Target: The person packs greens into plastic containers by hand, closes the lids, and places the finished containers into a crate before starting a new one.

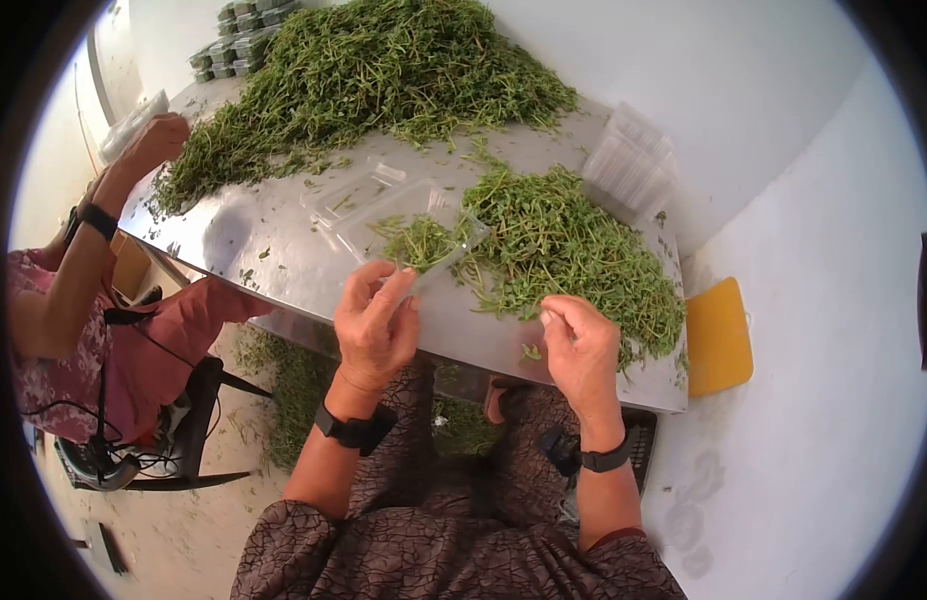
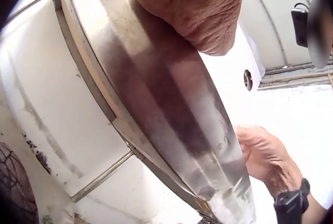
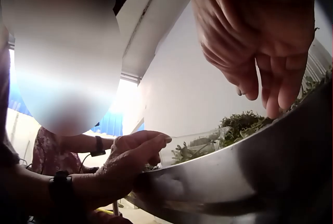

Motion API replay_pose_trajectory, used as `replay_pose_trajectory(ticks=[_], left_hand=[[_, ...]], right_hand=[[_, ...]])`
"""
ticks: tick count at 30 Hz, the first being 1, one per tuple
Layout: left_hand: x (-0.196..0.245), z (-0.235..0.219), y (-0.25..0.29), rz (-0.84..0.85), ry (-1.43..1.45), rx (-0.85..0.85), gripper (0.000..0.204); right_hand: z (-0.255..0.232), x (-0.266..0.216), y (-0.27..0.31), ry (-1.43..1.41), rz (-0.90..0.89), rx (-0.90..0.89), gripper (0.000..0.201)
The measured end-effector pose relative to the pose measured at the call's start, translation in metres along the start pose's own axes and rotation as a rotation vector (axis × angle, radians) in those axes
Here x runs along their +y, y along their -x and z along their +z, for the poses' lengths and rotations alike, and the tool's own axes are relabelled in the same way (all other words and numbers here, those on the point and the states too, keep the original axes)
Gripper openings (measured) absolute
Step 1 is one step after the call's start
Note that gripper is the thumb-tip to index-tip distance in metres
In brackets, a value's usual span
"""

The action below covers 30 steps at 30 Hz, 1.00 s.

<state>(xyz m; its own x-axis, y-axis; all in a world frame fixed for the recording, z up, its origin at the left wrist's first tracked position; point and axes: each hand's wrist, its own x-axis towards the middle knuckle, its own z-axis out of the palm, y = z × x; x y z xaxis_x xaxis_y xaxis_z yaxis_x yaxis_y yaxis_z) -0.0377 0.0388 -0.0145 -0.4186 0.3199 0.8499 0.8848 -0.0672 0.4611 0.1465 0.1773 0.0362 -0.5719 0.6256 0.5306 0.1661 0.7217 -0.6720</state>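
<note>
A clear plastic box (image 1: 369, 237) lies with its lid raised on the metal table, some green sprigs (image 1: 421, 240) inside it. Close to the box's near side is my left hand (image 1: 376, 325), fingers loosely bent and fingertips right at the rim. Beside the smaller pile of leafy greens (image 1: 564, 235), at the table's front edge, hovers my right hand (image 1: 584, 350). Its fingers hang down, relaxed, in the right wrist view, with nothing showing between them. A loose leaf (image 1: 532, 352) lies to the left of that hand.
A large heap of greens (image 1: 404, 70) covers the back of the table. Filled boxes (image 1: 234, 45) are stacked at back left; nested clear boxes (image 1: 629, 165) stand right, near the wall. Another person's hand (image 1: 159, 140) is at left. A yellow chair back (image 1: 721, 338) stands right.
</note>
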Motion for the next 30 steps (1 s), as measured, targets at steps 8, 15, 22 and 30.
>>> replay_pose_trajectory(ticks=[8, 15, 22, 30], left_hand=[[0.000, 0.002, -0.004, 0.066, -0.076, 0.057, 0.036], [-0.002, 0.003, -0.003, 0.052, -0.053, 0.059, 0.034], [-0.001, 0.002, -0.003, 0.046, -0.042, 0.055, 0.035], [-0.001, 0.001, -0.003, 0.047, -0.037, 0.054, 0.037]], right_hand=[[-0.005, -0.007, -0.046, 0.248, -0.179, 0.008, 0.022], [0.010, 0.005, -0.071, 0.486, -0.326, -0.120, 0.023], [0.016, 0.023, -0.082, 0.604, -0.382, -0.115, 0.001], [0.008, 0.016, -0.079, 0.305, -0.236, 0.012, 0.005]])
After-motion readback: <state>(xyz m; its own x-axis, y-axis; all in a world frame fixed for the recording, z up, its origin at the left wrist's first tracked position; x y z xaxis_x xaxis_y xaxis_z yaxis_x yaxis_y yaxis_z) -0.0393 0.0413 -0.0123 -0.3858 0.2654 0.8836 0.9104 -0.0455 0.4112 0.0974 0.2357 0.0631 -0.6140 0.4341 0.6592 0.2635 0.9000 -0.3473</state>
